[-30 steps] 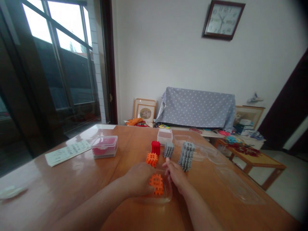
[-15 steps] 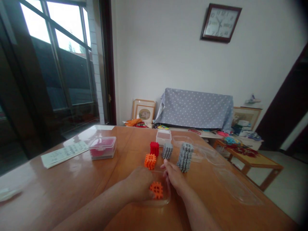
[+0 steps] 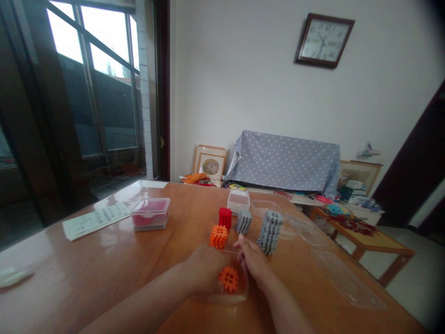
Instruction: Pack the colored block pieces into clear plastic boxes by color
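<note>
A clear plastic container (image 3: 239, 298) sits on the table in front of me. Inside it lies an orange stack of notched square plates (image 3: 230, 279). My left hand (image 3: 207, 266) reaches over the container's left side, its thumb against this stack and its other fingers curled out of sight. At the container's far right corner, my right hand (image 3: 253, 257) has its fingers over the rim. Just beyond stand another orange stack (image 3: 219, 236), a red stack (image 3: 225, 217) and a short grey stack (image 3: 244, 221). A taller grey stack (image 3: 270, 233), leaning slightly, is right of my right hand.
Left on the table are a lidded box with pink contents (image 3: 151, 214) and a printed sheet (image 3: 95, 221). A small white box (image 3: 238, 202) stands behind the stacks. Clear lids and trays (image 3: 347, 276) lie along the right side, near the table's edge.
The view has shifted slightly, so everything appears a little lower and further right. Both hands keep nearly the same places at the container, and the stacks have not moved.
</note>
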The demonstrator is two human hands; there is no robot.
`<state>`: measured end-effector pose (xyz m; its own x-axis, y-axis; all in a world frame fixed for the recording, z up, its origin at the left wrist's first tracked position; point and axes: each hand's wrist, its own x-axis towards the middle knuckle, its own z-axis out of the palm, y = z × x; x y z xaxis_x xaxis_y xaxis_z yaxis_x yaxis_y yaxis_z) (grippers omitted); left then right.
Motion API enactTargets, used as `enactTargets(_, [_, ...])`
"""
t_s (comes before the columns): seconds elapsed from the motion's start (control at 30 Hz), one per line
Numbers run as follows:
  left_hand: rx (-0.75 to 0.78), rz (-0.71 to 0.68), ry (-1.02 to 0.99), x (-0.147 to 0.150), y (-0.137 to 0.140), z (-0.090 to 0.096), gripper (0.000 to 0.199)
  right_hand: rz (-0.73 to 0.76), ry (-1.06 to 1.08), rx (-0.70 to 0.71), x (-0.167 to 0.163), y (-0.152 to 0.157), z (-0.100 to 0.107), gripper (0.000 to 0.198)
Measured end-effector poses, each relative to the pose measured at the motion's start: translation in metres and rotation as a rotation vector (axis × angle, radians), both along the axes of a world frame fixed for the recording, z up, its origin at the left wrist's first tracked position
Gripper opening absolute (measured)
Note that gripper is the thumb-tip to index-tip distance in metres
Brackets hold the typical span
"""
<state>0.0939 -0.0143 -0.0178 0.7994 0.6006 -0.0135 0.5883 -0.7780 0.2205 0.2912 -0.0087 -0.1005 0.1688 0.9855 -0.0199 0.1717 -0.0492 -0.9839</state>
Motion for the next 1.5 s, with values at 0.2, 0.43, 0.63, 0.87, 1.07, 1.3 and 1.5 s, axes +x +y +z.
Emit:
enactTargets(0.2, [0.066,-0.005,0.032,0.001,-0.001,0.0,0.044,-0.011,-0.005,0.008,-0.001,0.001,-0.001,0.067])
enactTargets(0.43, [0.056,-0.053,-0.004,0.002,0.0,-0.002,0.043,-0.01,-0.01,0.005,-0.001,-0.002,0.002,0.063])
enactTargets(0.63, [0.016,-0.066,0.021,0.0,0.001,0.003,0.04,-0.003,-0.013,0.001,-0.001,-0.004,0.005,0.061])
enactTargets(0.87, [-0.013,-0.072,-0.006,0.0,0.004,-0.002,0.053,0.005,-0.019,-0.012,-0.002,-0.006,0.009,0.062])
enactTargets(1.07, [-0.018,-0.046,0.019,0.001,0.007,-0.009,0.061,0.002,-0.033,-0.004,-0.002,-0.006,0.01,0.062])
enactTargets(1.3, [-0.008,-0.036,0.041,0.001,0.008,-0.007,0.06,0.007,-0.035,-0.008,-0.002,-0.006,0.009,0.062])
enactTargets(1.5, [-0.03,-0.03,0.038,0.0,0.006,-0.001,0.057,0.014,-0.048,-0.002,0.001,-0.004,0.005,0.062])
